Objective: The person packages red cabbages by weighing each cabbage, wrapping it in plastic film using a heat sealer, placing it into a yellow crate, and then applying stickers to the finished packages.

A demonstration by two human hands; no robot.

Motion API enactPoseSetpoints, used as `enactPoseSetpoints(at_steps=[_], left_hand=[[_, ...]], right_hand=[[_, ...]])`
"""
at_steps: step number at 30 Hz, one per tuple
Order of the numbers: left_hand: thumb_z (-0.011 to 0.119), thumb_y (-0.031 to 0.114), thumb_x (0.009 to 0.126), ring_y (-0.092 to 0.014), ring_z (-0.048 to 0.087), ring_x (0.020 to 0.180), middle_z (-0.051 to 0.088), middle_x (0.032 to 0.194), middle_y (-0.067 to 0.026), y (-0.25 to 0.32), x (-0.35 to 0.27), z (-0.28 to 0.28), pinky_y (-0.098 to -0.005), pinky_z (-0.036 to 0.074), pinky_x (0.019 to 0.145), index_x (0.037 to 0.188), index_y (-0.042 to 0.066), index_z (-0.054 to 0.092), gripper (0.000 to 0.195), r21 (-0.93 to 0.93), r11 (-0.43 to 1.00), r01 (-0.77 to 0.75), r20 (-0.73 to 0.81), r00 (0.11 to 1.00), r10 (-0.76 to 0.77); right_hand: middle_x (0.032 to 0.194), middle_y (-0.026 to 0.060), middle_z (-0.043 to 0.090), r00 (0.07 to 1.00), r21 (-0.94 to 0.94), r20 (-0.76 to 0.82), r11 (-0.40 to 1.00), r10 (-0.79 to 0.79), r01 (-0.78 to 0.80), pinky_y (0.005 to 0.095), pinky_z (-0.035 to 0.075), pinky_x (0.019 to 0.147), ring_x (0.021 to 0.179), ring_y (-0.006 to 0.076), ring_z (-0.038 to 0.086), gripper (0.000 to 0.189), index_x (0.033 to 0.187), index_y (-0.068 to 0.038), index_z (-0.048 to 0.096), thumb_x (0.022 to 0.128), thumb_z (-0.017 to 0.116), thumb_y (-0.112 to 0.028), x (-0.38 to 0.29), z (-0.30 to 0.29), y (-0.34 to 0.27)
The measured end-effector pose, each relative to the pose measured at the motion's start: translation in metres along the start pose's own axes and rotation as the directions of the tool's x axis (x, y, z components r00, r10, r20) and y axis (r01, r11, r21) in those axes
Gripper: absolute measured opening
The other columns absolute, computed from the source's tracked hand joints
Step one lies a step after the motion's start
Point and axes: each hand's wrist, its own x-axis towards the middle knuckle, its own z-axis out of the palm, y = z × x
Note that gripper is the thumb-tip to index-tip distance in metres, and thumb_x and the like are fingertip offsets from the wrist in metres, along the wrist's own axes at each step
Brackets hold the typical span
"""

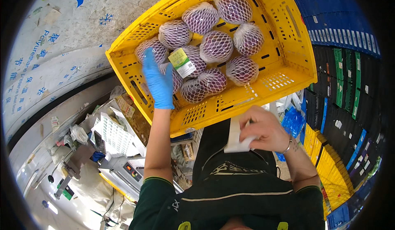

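Note:
A yellow plastic crate (287, 72) tilts before me, holding several round purple produce pieces (216, 46) in white foam nets under shiny film. One piece bears a green-and-white label (182, 62) with writing. My left hand (158, 81), in a blue glove, reaches over the crate's near left corner. Its fingertips rest at a netted piece (159, 49), thumb apart from the fingers; its grip encloses nothing that I can make out. Below the crate's near wall, my bare right hand (265, 131) pinches a strip of white paper (233, 134) that hangs before my dark apron.
At left stand a machine with a lit red display (131, 169) and sheets of printed labels (115, 135). Stacked black crates (339, 84) and yellow crates (330, 165) line the right side. A blue plastic bag (291, 122) lies behind my right hand. A printed panel (61, 44) borders the far left.

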Motion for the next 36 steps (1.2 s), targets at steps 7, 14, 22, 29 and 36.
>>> enactPoseSetpoints(at_steps=[7,14,22,29,36], left_hand=[[0.076,0.014,0.077,-0.031,0.041,0.135,0.041,0.147,-0.0180,0.019,-0.006,-0.015,-0.0367,0.034,0.112,0.144,0.003,0.039,0.077,0.547,0.800,-0.248,0.402,0.916,0.009],[0.075,0.021,0.082,-0.015,0.060,0.090,0.067,0.097,-0.0059,0.112,-0.145,-0.060,-0.0325,0.048,0.082,0.108,0.001,0.065,0.034,0.099,0.904,0.415,0.534,0.745,-0.400],[0.064,0.009,0.088,-0.028,0.063,0.105,0.065,0.112,-0.0169,-0.009,-0.042,-0.056,-0.0352,0.050,0.091,0.123,0.000,0.057,0.037,0.656,0.678,0.332,-0.103,0.929,-0.355],[0.074,0.008,0.081,-0.033,0.044,0.132,0.045,0.141,-0.0259,-0.062,-0.050,-0.060,-0.0406,0.040,0.106,0.149,0.002,0.029,0.082,0.633,0.754,-0.172,0.239,0.971,0.020],[0.072,0.004,0.080,-0.020,0.053,0.121,0.049,0.143,-0.0092,0.115,-0.125,-0.020,-0.0327,0.043,0.102,0.142,0.002,0.043,0.069,-0.203,0.930,0.307,0.632,0.767,-0.115]], right_hand=[[0.093,0.0040,0.064,0.990,-0.507,0.081,0.860,0.114,-0.058,0.0367,0.051,0.063,0.083,0.0240,0.064,0.032,0.110,-0.018,0.064,0.080,0.058,-0.009,0.028,0.011,-0.017],[0.076,0.0154,0.065,0.902,-0.154,0.000,0.891,0.432,-0.427,0.0395,0.049,0.064,0.071,0.0342,0.062,0.019,0.095,-0.006,0.069,0.089,0.058,-0.021,0.024,0.061,0.013],[0.086,0.0048,0.070,0.915,0.492,0.369,0.801,0.161,-0.340,0.0266,0.048,0.067,0.073,0.0147,0.062,0.019,0.102,-0.010,0.073,0.083,0.072,-0.013,-0.001,0.051,-0.012],[0.093,0.0040,0.058,0.982,-0.574,0.119,0.797,-0.146,0.188,0.0367,0.049,0.069,0.089,0.0261,0.059,0.014,0.089,-0.012,0.059,0.076,0.063,-0.012,0.051,0.009,-0.022],[0.082,0.0095,0.057,0.984,-0.529,-0.080,0.829,0.161,-0.179,0.0405,0.047,0.065,0.075,0.0297,0.059,0.011,0.086,-0.007,0.060,0.079,0.063,-0.015,0.035,0.015,0.011]])
